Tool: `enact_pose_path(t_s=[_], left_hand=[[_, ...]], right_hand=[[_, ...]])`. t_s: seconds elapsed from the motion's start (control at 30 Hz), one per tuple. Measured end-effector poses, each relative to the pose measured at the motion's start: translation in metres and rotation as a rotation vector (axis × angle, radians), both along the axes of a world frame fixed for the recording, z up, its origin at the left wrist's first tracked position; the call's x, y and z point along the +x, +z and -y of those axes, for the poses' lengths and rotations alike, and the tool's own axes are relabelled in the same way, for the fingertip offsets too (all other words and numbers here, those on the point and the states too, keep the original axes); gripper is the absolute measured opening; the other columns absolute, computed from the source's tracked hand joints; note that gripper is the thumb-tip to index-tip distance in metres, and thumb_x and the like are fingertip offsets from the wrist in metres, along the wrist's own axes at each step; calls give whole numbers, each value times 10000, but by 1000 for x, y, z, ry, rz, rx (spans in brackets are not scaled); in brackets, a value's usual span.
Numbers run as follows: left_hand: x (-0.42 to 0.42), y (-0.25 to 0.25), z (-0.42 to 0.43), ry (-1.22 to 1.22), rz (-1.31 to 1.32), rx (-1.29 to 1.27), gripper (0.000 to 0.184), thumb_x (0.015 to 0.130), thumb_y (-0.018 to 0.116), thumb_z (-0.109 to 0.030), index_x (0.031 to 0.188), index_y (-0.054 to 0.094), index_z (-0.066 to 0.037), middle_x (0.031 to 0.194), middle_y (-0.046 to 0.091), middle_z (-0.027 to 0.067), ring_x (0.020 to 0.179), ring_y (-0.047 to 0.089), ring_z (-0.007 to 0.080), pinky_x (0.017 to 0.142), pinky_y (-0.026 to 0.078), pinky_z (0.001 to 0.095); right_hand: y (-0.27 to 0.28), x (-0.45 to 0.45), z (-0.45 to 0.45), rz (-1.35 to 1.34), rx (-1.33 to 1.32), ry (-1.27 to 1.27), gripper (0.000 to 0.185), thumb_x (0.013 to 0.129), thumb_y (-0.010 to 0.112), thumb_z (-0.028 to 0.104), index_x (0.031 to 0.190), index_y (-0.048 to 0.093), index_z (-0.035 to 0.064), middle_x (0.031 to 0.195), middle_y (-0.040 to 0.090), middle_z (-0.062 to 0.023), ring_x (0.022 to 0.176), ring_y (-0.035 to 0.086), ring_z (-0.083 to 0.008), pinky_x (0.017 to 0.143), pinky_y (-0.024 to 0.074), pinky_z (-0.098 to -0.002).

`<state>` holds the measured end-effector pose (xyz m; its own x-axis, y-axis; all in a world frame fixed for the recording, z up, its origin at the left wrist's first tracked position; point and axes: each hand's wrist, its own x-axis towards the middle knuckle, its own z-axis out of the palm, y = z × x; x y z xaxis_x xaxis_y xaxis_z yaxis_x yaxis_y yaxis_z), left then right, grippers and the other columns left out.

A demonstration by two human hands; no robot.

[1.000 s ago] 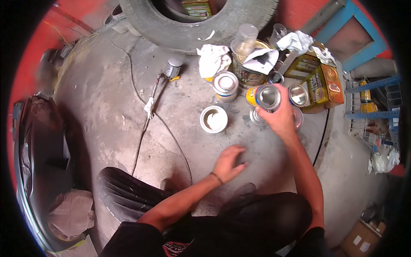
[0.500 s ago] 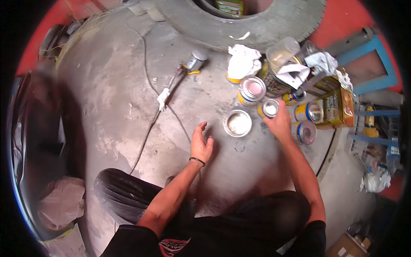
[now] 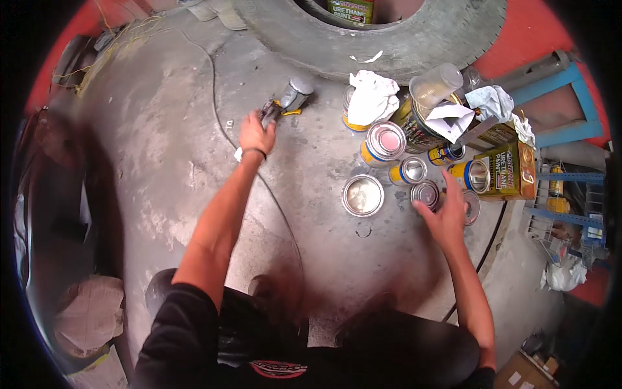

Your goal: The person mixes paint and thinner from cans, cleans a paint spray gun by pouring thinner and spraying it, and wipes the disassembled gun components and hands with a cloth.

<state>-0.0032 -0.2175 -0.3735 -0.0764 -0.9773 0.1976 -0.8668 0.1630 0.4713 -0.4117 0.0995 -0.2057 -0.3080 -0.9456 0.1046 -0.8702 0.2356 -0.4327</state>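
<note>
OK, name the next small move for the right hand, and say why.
Probably curl the right hand gently around the small can: its thumb and fingers are spread at the can's edge. Whether they touch it, I cannot tell.

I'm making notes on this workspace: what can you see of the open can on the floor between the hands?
The open can is round, with a shiny, metal-looking rim and a pale, mottled interior; whether that is liquid or bare bottom, I cannot tell. It stands upright on the gray floor, without a lid on. Seen from above, its outer side barely shows. Neither the left hand nor the right hand touches it.
</note>
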Motion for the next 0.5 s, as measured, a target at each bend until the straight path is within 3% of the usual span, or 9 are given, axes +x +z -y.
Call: enact_pose_path(t_s=[0.07,0.23,0.33,0.4,0.47,0.5], left_hand=[[-8,10,45,117,136,187,816,904,733,-514,1541,487,-67,1410,654,249,1315,636,406,1091,520,516],[-22,-14,123,31,183,657,584,888,695,-363,1297,693,53,1320,706,314,1301,678,376,1075,536,464],[-12,-19,130,-10,-13,832,484,874,681,-302,1158,743,85,1178,750,321,1201,731,386,997,576,456],[12,-84,156,-35,11,532,412,902,737,-265,1088,743,103,1065,767,230,837,796,307,731,638,415],[9,-4,113,-58,-180,570,429,934,740,-208,1238,647,80,950,739,188,769,773,262,704,624,423],[14,19,102,-99,-194,559,395,949,730,-222,1211,638,59,945,736,176,745,769,251,689,604,417]], right_hand=[[27,2,-32,48,31,-22,940,781,936,292,1562,475,45,1516,574,-200,1389,529,-405,1155,381,-526],[59,8,-96,-31,146,-50,774,822,890,194,1497,543,42,1467,612,-193,1349,558,-399,1141,396,-495],[77,17,-95,-38,148,33,714,829,871,149,1466,567,39,1443,628,-192,1320,580,-404,1121,419,-493],[86,26,-82,-29,93,131,687,830,862,124,1451,579,40,1437,631,-193,1294,597,-406,1101,445,-492],[101,30,-54,-34,36,270,673,828,857,105,1442,588,44,1438,629,-193,1268,614,-405,1079,476,-488],[108,34,-37,-16,10,327,668,830,856,108,1440,590,47,1435,629,-193,1260,618,-404,1073,487,-483]])
